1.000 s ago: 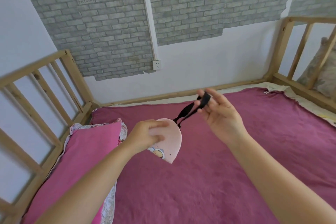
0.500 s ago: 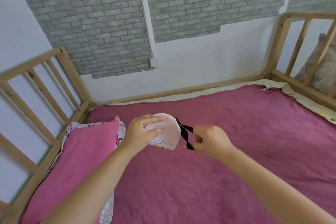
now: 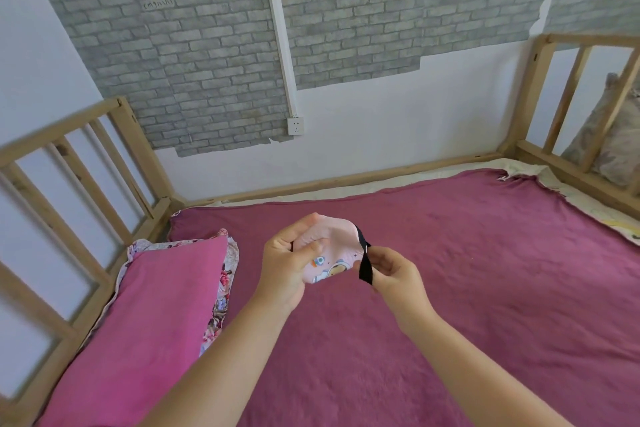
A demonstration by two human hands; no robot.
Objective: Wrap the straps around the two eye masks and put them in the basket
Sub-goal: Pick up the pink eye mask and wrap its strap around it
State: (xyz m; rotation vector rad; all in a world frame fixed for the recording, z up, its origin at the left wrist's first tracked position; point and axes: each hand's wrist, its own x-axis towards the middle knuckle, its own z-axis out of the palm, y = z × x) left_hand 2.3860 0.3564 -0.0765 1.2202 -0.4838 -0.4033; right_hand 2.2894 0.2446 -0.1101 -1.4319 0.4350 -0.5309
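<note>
A pink eye mask (image 3: 334,246) with a cartoon print is folded and held above the bed. My left hand (image 3: 285,262) grips its left side, thumb pressed on the front. Its black strap (image 3: 364,262) runs down over the mask's right edge. My right hand (image 3: 393,270) pinches the strap's lower loop just right of the mask. The second eye mask and the basket are not in view.
A magenta blanket (image 3: 450,288) covers the bed. A pink pillow (image 3: 149,315) with floral trim lies at the left. Wooden rails stand at the left (image 3: 69,184) and right (image 3: 571,97). A cushion (image 3: 620,135) sits behind the right rail.
My right hand came down from a raised position, pulling the strap from stretched up and away to down along the mask's right edge. The left hand turned the mask a little.
</note>
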